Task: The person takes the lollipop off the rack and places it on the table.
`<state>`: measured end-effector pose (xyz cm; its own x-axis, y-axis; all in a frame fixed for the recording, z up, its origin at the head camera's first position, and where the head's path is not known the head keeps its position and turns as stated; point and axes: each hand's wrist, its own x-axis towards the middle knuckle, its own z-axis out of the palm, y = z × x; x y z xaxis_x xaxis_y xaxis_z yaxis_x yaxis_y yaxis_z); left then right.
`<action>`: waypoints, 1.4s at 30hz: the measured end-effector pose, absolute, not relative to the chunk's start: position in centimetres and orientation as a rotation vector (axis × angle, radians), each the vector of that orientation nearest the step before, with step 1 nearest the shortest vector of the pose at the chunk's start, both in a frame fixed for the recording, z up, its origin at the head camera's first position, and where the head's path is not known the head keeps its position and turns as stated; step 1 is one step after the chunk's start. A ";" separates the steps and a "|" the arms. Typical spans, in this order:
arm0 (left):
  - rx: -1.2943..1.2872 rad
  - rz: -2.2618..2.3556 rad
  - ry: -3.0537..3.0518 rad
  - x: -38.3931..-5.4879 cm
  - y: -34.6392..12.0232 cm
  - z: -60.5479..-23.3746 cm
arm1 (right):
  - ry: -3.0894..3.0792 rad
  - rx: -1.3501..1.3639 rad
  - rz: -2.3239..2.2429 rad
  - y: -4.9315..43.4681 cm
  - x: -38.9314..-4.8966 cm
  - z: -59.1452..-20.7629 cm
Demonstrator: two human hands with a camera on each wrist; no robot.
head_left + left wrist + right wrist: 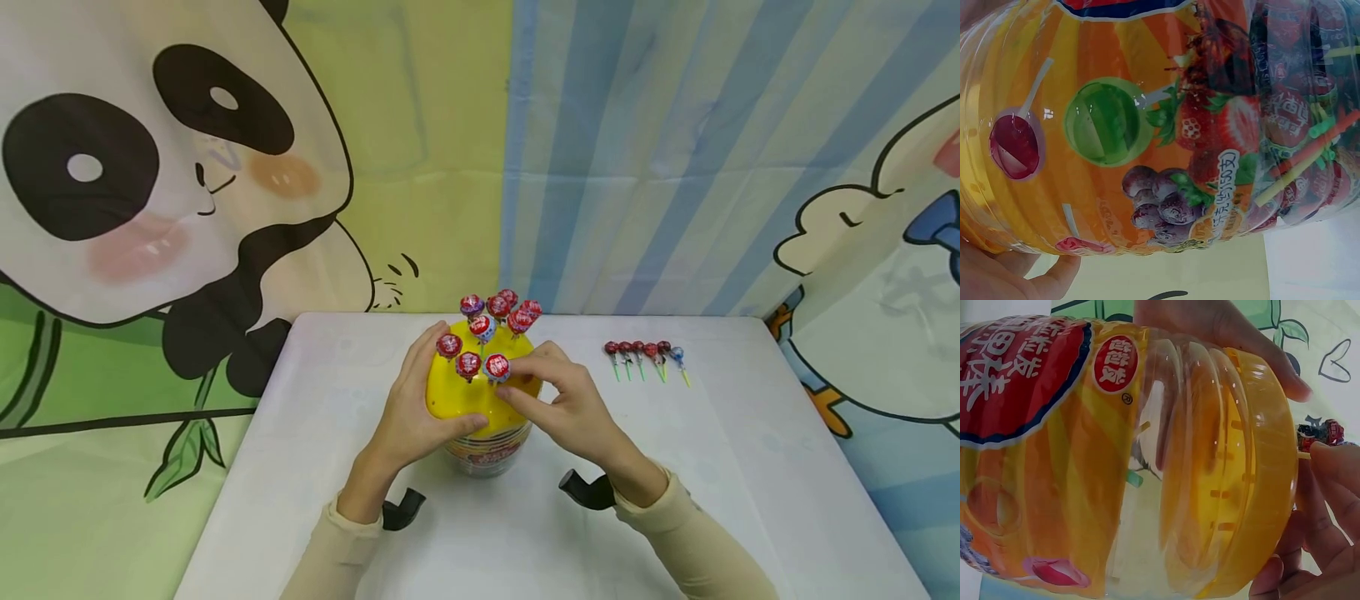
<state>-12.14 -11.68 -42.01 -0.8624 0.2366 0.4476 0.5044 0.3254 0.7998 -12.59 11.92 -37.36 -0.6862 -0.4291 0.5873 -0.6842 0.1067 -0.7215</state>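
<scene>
A clear plastic candy jar with a yellow lid stands upright on the table. Several red-wrapped lollipops stick up from the lid's top, their sticks poking through it. My left hand grips the lid's left side, thumb across the front. With thumb and forefinger, my right hand pinches a lollipop at the lid's front right; its yellow stick meets the lid top in the right wrist view. Lower down in the jar, more wrapped lollipops show in the left wrist view.
On the white table, a short row of lollipops lies to the right of the jar. Behind the table hangs a printed cloth with a panda and stripes. Black curved mounts sit at both wrists.
</scene>
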 end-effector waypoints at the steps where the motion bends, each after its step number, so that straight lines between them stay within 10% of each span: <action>1: -0.674 -1.552 -2.341 -12.2 -11.7 -42.0 | -2.154 1.108 1.615 11.9 -12.7 -37.4; 26: -0.612 -1.540 -2.380 -12.2 -11.4 -41.9 | -2.066 0.916 1.620 17.6 -14.3 -38.1; 42: -0.605 -1.544 -2.376 -12.2 -11.6 -41.8 | -2.395 0.013 1.375 32.0 -18.8 -45.0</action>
